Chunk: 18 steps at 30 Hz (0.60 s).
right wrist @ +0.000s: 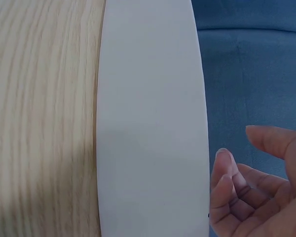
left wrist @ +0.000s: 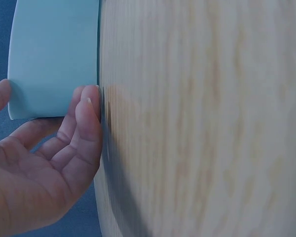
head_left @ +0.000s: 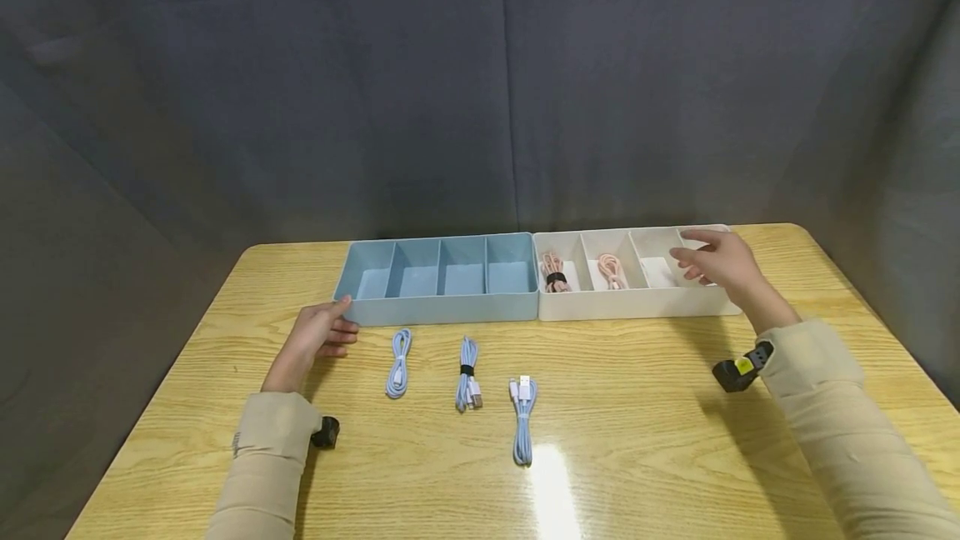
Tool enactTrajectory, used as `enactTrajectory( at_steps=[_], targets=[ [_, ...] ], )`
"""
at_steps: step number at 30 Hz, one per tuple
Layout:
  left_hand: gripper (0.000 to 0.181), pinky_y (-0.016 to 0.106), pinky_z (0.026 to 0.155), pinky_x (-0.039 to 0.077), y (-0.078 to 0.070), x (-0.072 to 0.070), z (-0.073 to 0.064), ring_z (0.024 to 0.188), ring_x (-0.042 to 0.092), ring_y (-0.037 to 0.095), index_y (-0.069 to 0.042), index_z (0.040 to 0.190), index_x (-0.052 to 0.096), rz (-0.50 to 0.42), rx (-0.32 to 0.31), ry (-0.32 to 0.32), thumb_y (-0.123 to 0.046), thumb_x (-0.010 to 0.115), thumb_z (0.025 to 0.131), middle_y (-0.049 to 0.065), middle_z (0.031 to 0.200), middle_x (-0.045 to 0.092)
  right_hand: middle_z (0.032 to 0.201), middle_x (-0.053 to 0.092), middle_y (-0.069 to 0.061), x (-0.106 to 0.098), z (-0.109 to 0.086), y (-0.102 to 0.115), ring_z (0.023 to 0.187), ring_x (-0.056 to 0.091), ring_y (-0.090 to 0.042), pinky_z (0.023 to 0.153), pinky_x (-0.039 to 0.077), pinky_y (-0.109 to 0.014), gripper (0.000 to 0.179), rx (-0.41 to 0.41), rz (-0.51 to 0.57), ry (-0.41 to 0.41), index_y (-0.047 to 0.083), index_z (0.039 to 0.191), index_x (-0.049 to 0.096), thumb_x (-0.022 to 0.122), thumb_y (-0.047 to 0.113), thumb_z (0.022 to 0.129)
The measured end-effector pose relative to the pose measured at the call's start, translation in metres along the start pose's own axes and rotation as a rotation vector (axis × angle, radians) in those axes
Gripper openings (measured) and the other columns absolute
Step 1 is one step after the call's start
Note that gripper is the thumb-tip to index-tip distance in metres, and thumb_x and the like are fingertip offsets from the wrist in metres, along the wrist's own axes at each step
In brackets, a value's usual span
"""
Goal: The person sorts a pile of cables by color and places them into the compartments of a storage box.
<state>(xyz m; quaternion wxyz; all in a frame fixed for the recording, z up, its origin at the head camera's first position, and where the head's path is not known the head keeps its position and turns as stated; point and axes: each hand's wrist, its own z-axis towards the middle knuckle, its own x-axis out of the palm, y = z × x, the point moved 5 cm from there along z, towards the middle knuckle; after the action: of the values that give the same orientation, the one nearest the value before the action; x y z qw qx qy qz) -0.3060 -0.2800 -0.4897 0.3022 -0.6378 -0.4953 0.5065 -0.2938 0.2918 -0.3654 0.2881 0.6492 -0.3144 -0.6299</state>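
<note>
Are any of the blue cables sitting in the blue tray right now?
No, all three blue cables lie on the wooden table, in front of the blue tray.

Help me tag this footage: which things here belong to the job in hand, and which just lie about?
Likely the job:
- blue four-compartment organizer, left hand at its left end
- white four-compartment organizer, right hand at its right end
- two bundled pink cables, inside it
- three bundled blue cables, in front

Just there:
- wooden table
- dark curtain
- black wrist cameras
</note>
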Motion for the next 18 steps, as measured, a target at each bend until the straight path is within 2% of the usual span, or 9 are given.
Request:
enactTrajectory(
  at_steps=[5, 9, 13, 15, 18],
  targets=[
    [0.068, 0.032, 0.059, 0.052, -0.009, 0.001, -0.009, 0.069, 0.062, 0.014, 0.001, 0.127, 0.045, -0.003, -0.003, 0.013, -0.055, 0.046, 0.089, 0.006, 0.084, 0.062, 0.092, 0.062, -0.018, 0.001, -0.012, 0.005, 0.063, 0.059, -0.011, 0.06, 0.049, -0.025, 0.053, -0.031, 0.013, -0.061, -0.007, 0.132, 0.04, 0.053, 0.026, 0.092],
    [0.069, 0.03, 0.059, 0.052, -0.022, 0.003, -0.025, 0.068, 0.061, 0.012, 0.004, 0.129, 0.042, -0.007, 0.007, 0.036, -0.053, 0.045, 0.09, 0.004, 0.081, 0.061, 0.077, 0.062, -0.003, 0.002, -0.022, 0.009, 0.06, 0.058, -0.008, 0.055, 0.048, -0.022, 0.047, -0.083, 0.075, -0.121, -0.007, 0.127, 0.047, 0.055, 0.023, 0.092],
    [0.073, 0.029, 0.058, 0.052, -0.033, 0.005, -0.037, 0.067, 0.062, 0.011, 0.007, 0.133, 0.036, -0.037, 0.013, 0.056, -0.051, 0.046, 0.091, 0.004, 0.079, 0.061, 0.073, 0.06, 0.006, 0.007, -0.028, 0.014, 0.058, 0.058, -0.006, 0.053, 0.047, -0.02, 0.045, -0.123, 0.124, -0.118, -0.007, 0.126, 0.048, 0.056, 0.021, 0.091],
    [0.073, 0.03, 0.057, 0.052, -0.028, 0.004, -0.031, 0.066, 0.062, 0.011, 0.006, 0.133, 0.038, -0.035, 0.014, 0.049, -0.052, 0.046, 0.09, 0.004, 0.079, 0.062, 0.074, 0.061, 0.005, 0.01, -0.03, 0.016, 0.059, 0.059, -0.006, 0.053, 0.047, -0.02, 0.046, -0.132, 0.14, -0.101, -0.008, 0.126, 0.047, 0.056, 0.02, 0.091],
    [0.069, 0.031, 0.057, 0.052, -0.015, 0.001, -0.016, 0.067, 0.062, 0.013, 0.002, 0.13, 0.043, -0.02, 0.0, 0.021, -0.054, 0.046, 0.089, 0.004, 0.079, 0.062, 0.077, 0.062, 0.002, 0.015, -0.033, 0.017, 0.059, 0.059, -0.007, 0.053, 0.047, -0.02, 0.045, -0.132, 0.156, -0.082, -0.009, 0.126, 0.046, 0.056, 0.019, 0.092]
  ],
)
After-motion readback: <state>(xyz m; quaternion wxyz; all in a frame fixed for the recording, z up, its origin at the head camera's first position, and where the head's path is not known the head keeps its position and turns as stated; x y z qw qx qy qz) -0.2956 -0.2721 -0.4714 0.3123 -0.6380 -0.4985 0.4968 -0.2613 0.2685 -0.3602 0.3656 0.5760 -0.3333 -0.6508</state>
